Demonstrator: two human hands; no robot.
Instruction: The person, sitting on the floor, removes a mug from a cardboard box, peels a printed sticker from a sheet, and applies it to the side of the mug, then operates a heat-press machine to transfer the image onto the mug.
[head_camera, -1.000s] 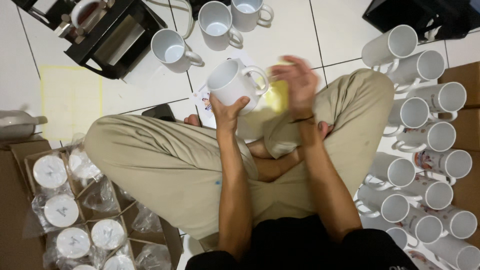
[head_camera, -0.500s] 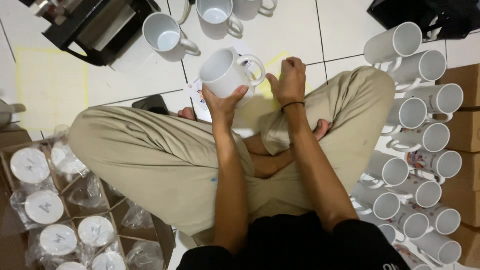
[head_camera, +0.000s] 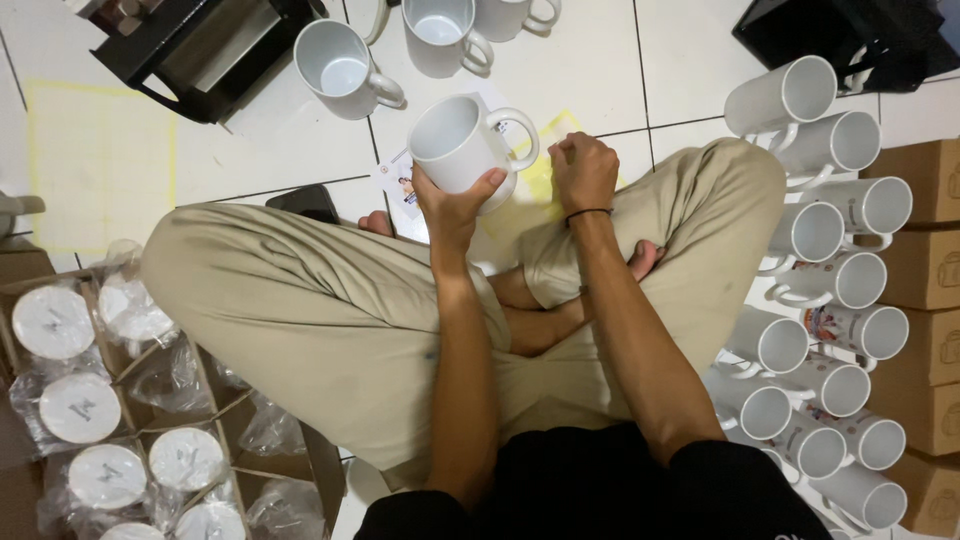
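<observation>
A: White tiled floor (head_camera: 620, 60), person sits cross-legged. Mugs?

B: Left hand (head_camera: 455, 205), grip clamped on white mug (head_camera: 462, 143), raised over knees, tilted. Right hand (head_camera: 582, 170) fisted just beside its handle, on yellow sheet (head_camera: 545, 165); contents unclear. Stacked mugs (head_camera: 835, 270) right.

left hand (head_camera: 455, 205) grips white mug (head_camera: 462, 145) | right hand (head_camera: 583, 172) fisted beside it

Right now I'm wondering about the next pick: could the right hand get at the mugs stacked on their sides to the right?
Probably yes: the right hand holds no mug, and only the raised knee lies between it and the stacked mugs.
</observation>
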